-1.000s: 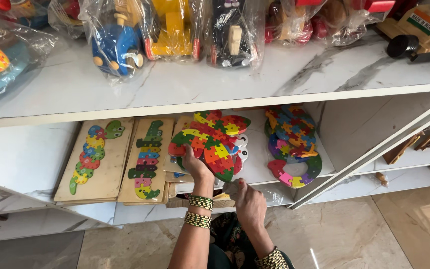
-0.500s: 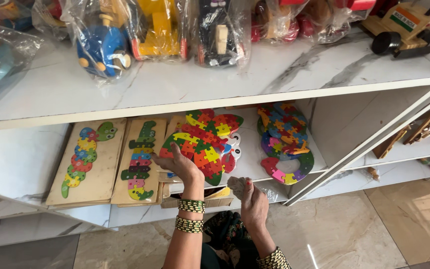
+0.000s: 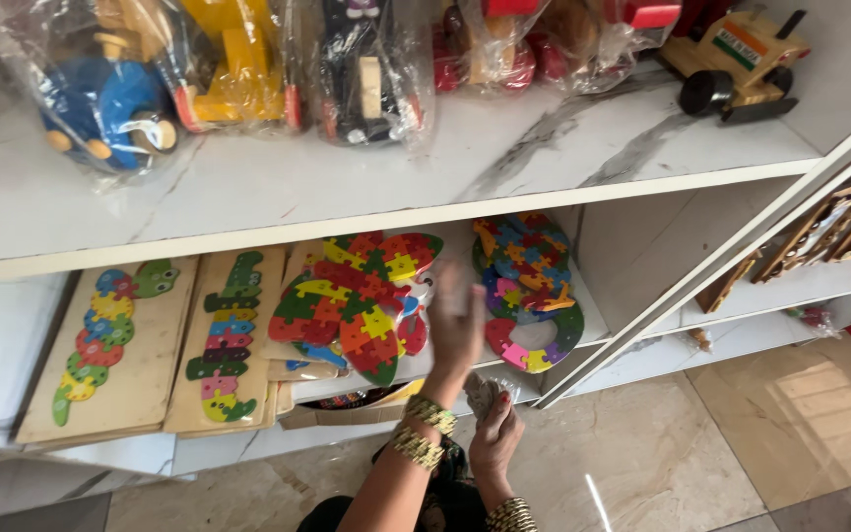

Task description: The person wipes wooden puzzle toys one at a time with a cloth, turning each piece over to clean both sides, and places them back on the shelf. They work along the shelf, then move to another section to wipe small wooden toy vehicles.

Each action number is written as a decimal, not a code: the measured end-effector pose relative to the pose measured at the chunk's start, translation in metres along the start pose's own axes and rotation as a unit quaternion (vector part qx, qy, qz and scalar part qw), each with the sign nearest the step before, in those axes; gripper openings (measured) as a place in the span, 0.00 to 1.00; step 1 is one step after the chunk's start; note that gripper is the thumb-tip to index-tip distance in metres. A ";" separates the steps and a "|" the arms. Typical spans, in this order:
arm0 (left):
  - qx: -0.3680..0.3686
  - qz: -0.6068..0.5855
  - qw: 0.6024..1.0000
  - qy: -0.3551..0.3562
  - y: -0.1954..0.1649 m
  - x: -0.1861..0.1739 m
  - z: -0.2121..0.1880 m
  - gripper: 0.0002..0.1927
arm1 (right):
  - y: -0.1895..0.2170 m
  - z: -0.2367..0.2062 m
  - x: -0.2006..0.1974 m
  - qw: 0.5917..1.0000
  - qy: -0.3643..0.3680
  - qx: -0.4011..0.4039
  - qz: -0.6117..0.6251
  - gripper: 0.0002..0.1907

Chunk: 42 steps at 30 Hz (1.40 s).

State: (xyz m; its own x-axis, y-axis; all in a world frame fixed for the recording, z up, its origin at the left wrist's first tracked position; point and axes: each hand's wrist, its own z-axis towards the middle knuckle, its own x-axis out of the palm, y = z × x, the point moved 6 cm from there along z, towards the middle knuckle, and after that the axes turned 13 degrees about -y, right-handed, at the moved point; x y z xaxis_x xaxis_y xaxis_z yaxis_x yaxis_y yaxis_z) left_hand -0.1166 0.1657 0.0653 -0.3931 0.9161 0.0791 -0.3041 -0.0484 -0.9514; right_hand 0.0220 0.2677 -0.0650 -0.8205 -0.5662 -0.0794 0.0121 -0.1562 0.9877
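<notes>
Since the earlier frame, the left hand (image 3: 455, 320) had slid from the middle of the butterfly-shaped jigsaw puzzle (image 3: 352, 300) toward its 3 o'clock edge and appeared motion-blurred. Its fingers were spread fairly open and lay flat against the puzzle's edge, gripping nothing that could be seen. The right hand (image 3: 494, 433), at 6 o'clock from the left, was curled closed about a small crumpled grey cloth (image 3: 480, 392), just below the front lip of the lower shelf (image 3: 583, 305). The butterfly puzzle rested on that shelf atop a stack of wooden boards. At its 9 o'clock lay a crocodile puzzle board (image 3: 229, 340), and farther out at 9 o'clock a caterpillar puzzle board (image 3: 110, 340). At 3 o'clock lay a round multicoloured puzzle (image 3: 529, 291), just beside the left hand. On the upper marble shelf (image 3: 504, 158), at 12 o'clock, stood plastic-wrapped wooden toys (image 3: 238, 59).
</notes>
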 end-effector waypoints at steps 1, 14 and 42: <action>-0.021 0.004 0.996 0.085 0.007 0.028 -0.009 0.32 | -0.002 0.000 -0.001 1.000 -0.003 0.005 0.003 0.30; 0.294 0.348 0.867 0.203 0.016 0.136 -0.030 0.16 | -0.023 0.006 -0.006 0.998 -0.041 -0.038 0.037 0.29; -0.103 0.123 0.981 0.107 0.045 0.098 -0.010 0.22 | 0.068 0.235 0.052 0.925 0.033 -0.200 -0.321 0.21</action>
State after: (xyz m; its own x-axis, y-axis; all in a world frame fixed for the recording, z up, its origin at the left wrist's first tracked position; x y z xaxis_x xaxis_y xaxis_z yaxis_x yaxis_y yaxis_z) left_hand -0.1604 0.2574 0.0277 -0.2345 0.9504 -0.2044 -0.0319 -0.2176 -0.9755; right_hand -0.1544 0.4178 0.0300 -0.6958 -0.2985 -0.6533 -0.2446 -0.7567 0.6063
